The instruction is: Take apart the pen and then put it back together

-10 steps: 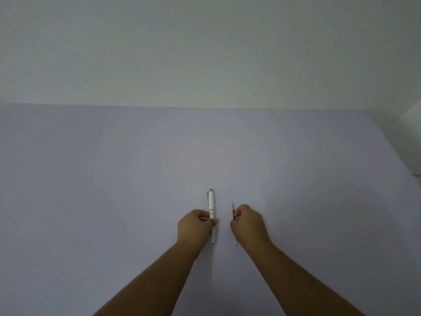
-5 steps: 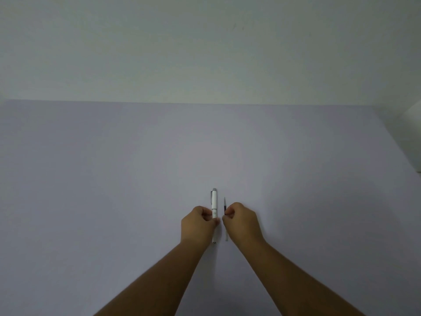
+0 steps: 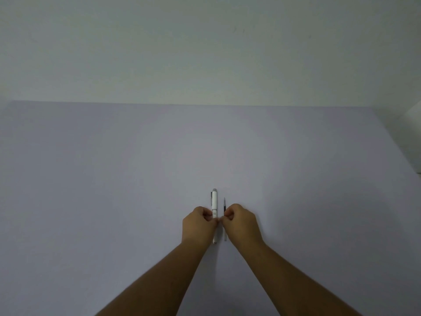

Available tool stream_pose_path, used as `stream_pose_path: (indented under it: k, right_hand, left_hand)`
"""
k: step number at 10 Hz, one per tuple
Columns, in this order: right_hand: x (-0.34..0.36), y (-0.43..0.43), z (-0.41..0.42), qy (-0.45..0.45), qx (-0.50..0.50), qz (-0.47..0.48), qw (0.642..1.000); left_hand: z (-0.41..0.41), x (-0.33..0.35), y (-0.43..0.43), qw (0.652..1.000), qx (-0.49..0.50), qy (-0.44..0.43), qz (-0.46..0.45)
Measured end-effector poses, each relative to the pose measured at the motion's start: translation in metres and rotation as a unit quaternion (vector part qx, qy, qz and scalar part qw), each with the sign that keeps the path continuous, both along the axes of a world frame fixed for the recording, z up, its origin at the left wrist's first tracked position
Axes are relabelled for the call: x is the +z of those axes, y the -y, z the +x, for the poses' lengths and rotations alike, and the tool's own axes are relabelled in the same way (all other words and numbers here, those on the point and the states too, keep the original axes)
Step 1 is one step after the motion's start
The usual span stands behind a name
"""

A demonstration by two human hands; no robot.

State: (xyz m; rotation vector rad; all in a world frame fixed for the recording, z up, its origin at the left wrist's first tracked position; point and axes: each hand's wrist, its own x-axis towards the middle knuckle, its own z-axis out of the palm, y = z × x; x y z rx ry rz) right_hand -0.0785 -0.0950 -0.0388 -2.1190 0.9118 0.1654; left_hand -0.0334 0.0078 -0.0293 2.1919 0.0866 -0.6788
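Observation:
A white pen body (image 3: 214,202) with a grey cap end lies lengthwise on the pale lilac table (image 3: 114,179), its tip toward me. My left hand (image 3: 198,224) is curled at its left side with fingertips pinching its middle. A thin dark refill (image 3: 224,204) lies parallel just right of the pen body, its clear lower end showing near my wrist. My right hand (image 3: 242,222) is closed on the refill's middle. The fingertips of both hands nearly touch between the two parts.
A plain pale wall (image 3: 205,53) rises behind the table's far edge. The table's right edge runs diagonally at the far right, with a white surface (image 3: 413,115) beyond it.
My right hand has brought the refill leftward until it lies close beside the pen body. My left hand stayed on the pen body. The two hands have come together.

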Motion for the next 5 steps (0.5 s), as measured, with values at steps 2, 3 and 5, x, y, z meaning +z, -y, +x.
stream_pose_path:
  k: [2, 3, 5]
  right_hand:
    - [0.0, 0.0, -0.001, 0.006, -0.004, 0.001, 1.0]
    - [0.002, 0.0, -0.002, 0.011, -0.003, 0.0, 1.0]
    - [0.02, 0.005, 0.001, 0.039, -0.006, -0.035, 0.999]
  left_hand:
    - [0.001, 0.0, -0.002, 1.0, 0.002, 0.005, 0.004]
    - [0.0, 0.002, -0.003, 1.0, -0.004, 0.008, 0.009]
    - [0.005, 0.023, -0.007, 0.999, -0.004, 0.039, 0.017]
